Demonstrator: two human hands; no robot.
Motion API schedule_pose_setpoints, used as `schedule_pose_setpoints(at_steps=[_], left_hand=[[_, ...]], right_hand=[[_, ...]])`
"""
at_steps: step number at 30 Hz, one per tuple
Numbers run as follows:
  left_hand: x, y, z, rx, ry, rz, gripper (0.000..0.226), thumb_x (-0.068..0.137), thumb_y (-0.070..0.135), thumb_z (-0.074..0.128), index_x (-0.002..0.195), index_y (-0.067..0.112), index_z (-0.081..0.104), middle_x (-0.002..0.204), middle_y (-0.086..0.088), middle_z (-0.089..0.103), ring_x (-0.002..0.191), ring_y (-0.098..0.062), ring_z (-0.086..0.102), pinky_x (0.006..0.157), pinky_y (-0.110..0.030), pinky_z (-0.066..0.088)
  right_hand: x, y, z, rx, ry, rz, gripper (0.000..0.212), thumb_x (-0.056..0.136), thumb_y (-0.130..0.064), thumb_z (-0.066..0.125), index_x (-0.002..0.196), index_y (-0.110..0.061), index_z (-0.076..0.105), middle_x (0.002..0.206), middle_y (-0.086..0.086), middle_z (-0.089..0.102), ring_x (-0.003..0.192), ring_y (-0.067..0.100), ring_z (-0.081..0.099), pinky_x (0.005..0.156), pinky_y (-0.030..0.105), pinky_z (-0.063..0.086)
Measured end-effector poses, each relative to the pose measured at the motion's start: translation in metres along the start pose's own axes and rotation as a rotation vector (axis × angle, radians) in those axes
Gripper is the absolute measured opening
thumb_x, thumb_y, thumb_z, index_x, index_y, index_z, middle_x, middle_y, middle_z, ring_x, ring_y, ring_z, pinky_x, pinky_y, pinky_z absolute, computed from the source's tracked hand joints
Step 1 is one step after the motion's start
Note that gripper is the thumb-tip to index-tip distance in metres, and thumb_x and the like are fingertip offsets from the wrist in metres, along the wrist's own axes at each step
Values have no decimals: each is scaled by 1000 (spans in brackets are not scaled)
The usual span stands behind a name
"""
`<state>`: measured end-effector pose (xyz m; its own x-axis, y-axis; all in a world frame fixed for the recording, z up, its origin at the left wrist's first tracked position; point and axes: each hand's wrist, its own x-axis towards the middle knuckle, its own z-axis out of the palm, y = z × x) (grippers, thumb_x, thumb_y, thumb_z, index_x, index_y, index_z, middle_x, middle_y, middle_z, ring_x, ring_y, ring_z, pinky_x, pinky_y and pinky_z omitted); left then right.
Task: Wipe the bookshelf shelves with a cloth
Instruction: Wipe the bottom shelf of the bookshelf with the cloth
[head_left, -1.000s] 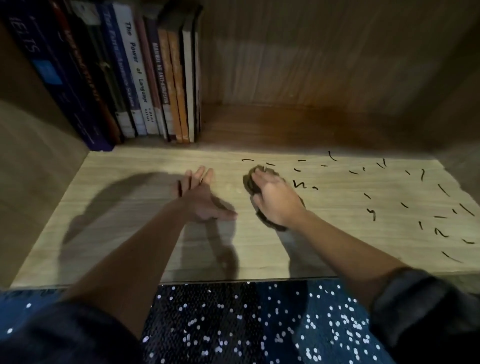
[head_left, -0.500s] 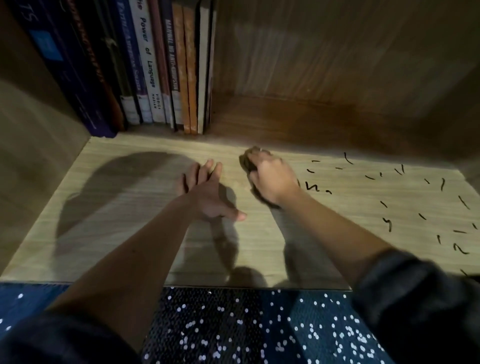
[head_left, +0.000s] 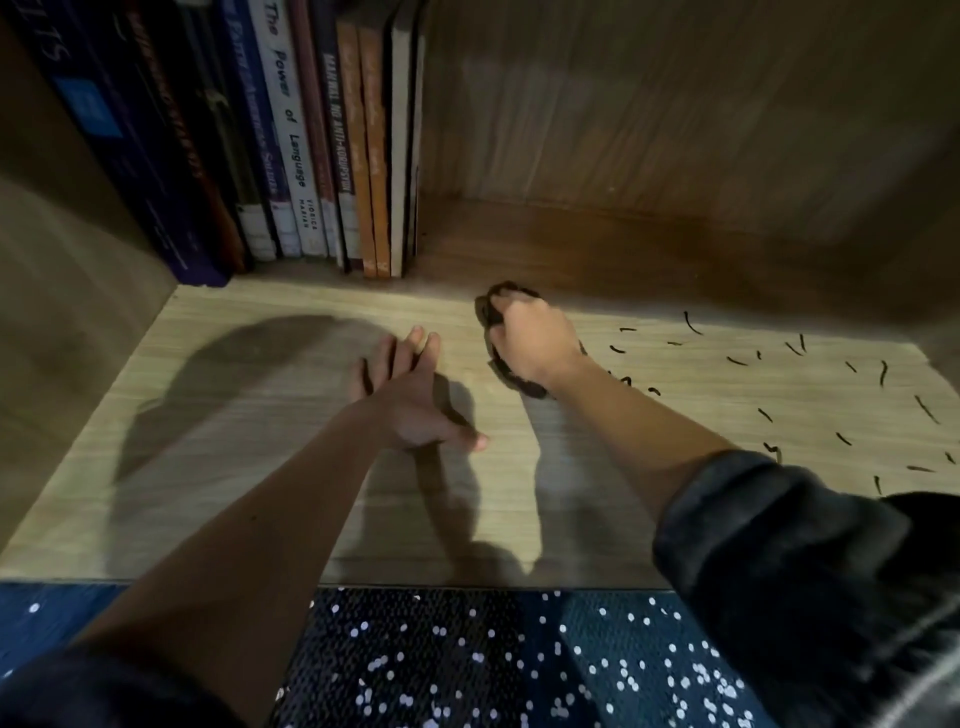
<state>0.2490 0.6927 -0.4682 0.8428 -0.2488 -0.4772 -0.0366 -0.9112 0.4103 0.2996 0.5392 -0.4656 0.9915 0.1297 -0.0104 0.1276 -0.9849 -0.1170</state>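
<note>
On the light wooden shelf (head_left: 249, 467), toward its back and just right of the middle, the right hand (head_left: 537, 345) is gripping a dark cloth (head_left: 491, 312), its fingers curling round the wad and pressing it down on the board. The cloth is showing only at the fingertips and again under the heel of the hand (the rest is hiding beneath the palm). Just left of it, and a little nearer the front edge, the left hand (head_left: 410, 405) is lying flat on the shelf, holding nothing, its fingers stretching straight toward the back and the thumb sticking out to the right. The two hands are sitting near each other without touching.

A row of books (head_left: 311, 156) is standing upright at the back left corner, spines facing out, the rightmost one ending a short way left of the cloth. Small dark strokes (head_left: 769, 415) are lying scattered over the right half of the shelf, from beside the right wrist out to the right edge; whether they are marks or loose bits is not clear. A dark sleeve (head_left: 789, 561) is covering the right forearm near the elbow. Below the front edge, a blue floor covering (head_left: 467, 660) with white specks is showing.
</note>
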Motion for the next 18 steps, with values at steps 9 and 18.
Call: schedule_pose_setpoints(at_steps=[9, 18], left_hand=[[-1, 3, -1, -35, -20, -1, 130, 64, 58, 74, 147, 25, -19, 151, 5, -32, 137, -21, -34, 112, -47, -18], [-2, 3, -4, -22, -37, -3, 128, 65, 57, 74, 147, 25, -19, 151, 4, -33, 137, -22, -34, 112, -48, -18]], right_hand=[[-77, 0, 9, 50, -2, -154, 49, 93, -24, 44, 141, -19, 37, 151, -3, 31, 139, 18, 26, 113, 33, 17], [-22, 0, 3, 25, -41, -57, 47, 92, -23, 44, 136, -9, 43, 145, 9, 39, 129, 30, 38, 107, 39, 32]])
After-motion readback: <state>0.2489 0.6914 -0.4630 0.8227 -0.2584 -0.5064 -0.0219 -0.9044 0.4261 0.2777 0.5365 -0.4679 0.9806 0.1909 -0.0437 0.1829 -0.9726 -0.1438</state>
